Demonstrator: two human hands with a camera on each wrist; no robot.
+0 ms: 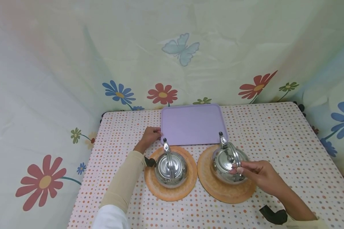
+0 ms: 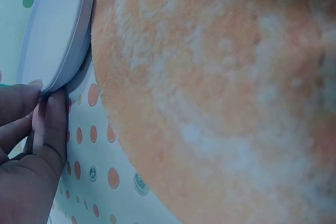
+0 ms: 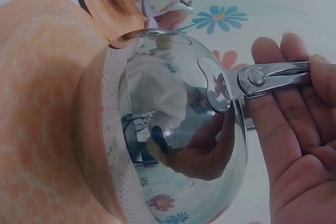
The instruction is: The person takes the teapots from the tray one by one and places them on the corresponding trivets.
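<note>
My left hand (image 1: 149,138) pinches the near left corner of a lilac tray (image 1: 192,124). In the left wrist view, the thumb is above the tray's rim (image 2: 67,59) and the fingers below it. A shiny steel kettle (image 1: 180,170) stands on the left round orange board (image 1: 172,195). My right hand (image 1: 263,176) holds the raised handle of a second steel kettle (image 1: 222,170), over the right round board (image 1: 218,194). Up close, the right hand's fingers (image 3: 278,124) pass behind that handle (image 3: 278,74) with the thumb against it. Both spouts point toward the tray.
A dotted cloth (image 1: 289,143) covers the table, and a flowered curtain (image 1: 223,57) hangs behind and at the sides. The two boards lie side by side, close to the tray's near edge. The left forearm (image 1: 121,181) passes beside the left kettle.
</note>
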